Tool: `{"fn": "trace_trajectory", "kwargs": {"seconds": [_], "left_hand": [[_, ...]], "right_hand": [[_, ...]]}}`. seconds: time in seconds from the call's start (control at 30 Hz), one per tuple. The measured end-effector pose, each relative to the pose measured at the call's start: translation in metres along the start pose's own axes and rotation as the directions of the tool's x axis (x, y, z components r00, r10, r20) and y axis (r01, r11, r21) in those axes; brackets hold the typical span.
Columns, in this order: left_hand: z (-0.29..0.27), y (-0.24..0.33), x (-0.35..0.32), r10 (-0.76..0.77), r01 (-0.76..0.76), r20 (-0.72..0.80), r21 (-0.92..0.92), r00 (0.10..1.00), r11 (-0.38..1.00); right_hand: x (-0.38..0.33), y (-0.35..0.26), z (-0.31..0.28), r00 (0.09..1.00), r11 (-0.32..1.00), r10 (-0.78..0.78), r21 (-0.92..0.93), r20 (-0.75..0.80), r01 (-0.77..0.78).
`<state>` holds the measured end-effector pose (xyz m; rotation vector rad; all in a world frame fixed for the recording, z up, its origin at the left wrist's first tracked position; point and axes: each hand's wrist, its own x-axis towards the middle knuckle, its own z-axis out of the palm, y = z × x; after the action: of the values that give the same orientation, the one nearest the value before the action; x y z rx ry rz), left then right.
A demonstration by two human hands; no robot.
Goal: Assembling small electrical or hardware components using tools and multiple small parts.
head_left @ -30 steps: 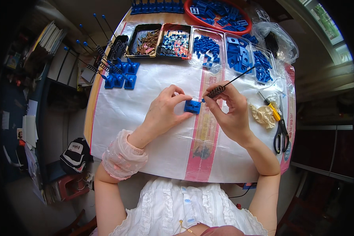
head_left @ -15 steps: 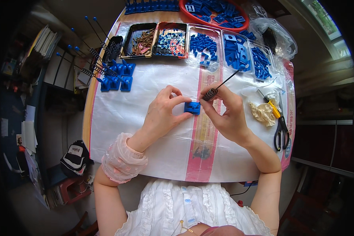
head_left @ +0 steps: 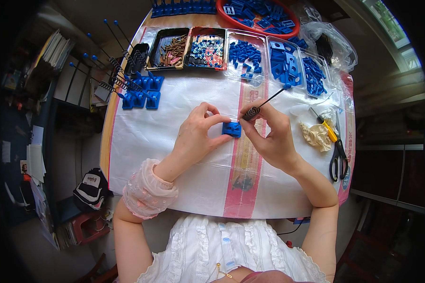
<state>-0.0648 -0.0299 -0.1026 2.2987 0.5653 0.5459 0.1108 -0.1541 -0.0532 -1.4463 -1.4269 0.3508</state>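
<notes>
Near the middle of the covered table lies a small blue plastic base [head_left: 231, 129]. My left hand [head_left: 198, 129] grips its left side between thumb and fingers. Just to the right, my right hand [head_left: 271, 134] pinches a black coil spring [head_left: 251, 113] with a thin black rod rising from it to a blue ball tip [head_left: 287, 87]. The spring's lower end is close to the base; my fingers hide whether they touch. Several finished-looking blue bases with springs and rods [head_left: 141, 92] stand at the back left.
Along the back are trays of brass-coloured screws [head_left: 174, 49], metal nuts [head_left: 205, 51], small blue parts [head_left: 244, 54] and blue plates [head_left: 284, 63]. Behind them sits a red basin [head_left: 293, 34] of blue pieces. Black scissors [head_left: 338, 162] and a yellow-handled screwdriver [head_left: 329, 129] lie at the right.
Almost nothing differs. The whole view has shifted very slightly, while both hands keep the same hold on the blue base and the spring.
</notes>
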Motion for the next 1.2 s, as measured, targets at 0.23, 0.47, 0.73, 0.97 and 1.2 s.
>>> {"fn": "trace_trajectory", "kwargs": {"seconds": [0.23,0.47,0.73,0.97,1.2], "left_hand": [[0.0002,0.0011,0.0000,-0.011,0.011,0.006,0.000,1.000,1.000],[0.0000,0.0003,-0.0002,-0.005,0.005,0.008,0.004,1.000,1.000],[-0.0007,0.0008,-0.0003,-0.003,0.003,0.003,-0.002,1.000,1.000],[-0.0011,0.0011,-0.0005,-0.002,0.002,0.004,0.017,1.000,1.000],[-0.0012,0.0014,-0.0004,0.000,0.000,0.006,0.018,1.000,1.000]], "right_hand": [[-0.0003,-0.0005,0.0005,1.000,1.000,0.007,0.001,-0.001,-0.007],[0.0001,-0.0022,0.0001,1.000,1.000,0.007,-0.009,0.006,-0.007],[-0.0002,-0.0012,0.0015,1.000,1.000,0.011,-0.010,0.006,-0.011],[0.0002,-0.0021,0.0016,1.000,1.000,0.009,-0.007,0.009,-0.008],[-0.0002,-0.0040,0.0006,1.000,1.000,0.008,-0.004,0.014,-0.008]]}}
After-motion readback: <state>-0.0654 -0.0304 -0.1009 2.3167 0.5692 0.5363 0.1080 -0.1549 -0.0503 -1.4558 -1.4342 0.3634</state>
